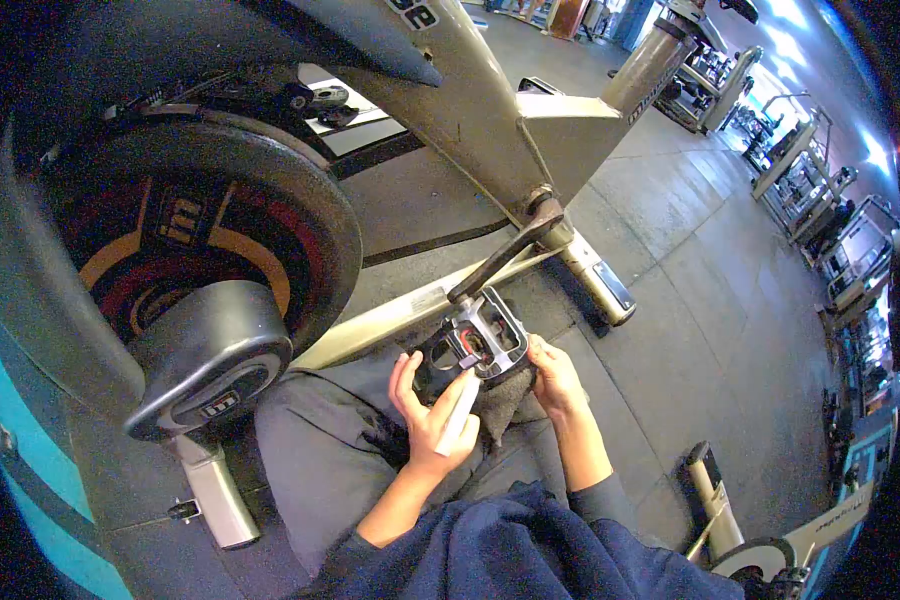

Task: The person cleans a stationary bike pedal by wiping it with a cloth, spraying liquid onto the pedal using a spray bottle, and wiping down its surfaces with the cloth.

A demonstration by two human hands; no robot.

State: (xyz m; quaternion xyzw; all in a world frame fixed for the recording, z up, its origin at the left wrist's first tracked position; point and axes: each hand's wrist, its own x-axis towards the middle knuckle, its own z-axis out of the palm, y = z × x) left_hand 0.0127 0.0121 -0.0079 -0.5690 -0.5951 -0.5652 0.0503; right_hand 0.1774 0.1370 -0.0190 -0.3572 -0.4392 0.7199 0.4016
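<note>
A metal and black pedal (490, 335) hangs on the crank arm (510, 258) of an exercise bike, above my lap. My left hand (438, 420) is closed around a small white object (458, 412), whose tip points at the pedal's near edge; one finger reaches toward the pedal. My right hand (558, 378) pinches the pedal's right side with thumb and fingers. A dark grey cloth (510, 400) hangs below the pedal, between my hands.
The bike's flywheel (200, 230) and rounded guard fill the left. Its pale frame (570, 135) rises above the pedal, with floor supports (600, 285) nearby. Gym machines (800, 160) line the right side, and part of another bike (760, 550) shows at lower right.
</note>
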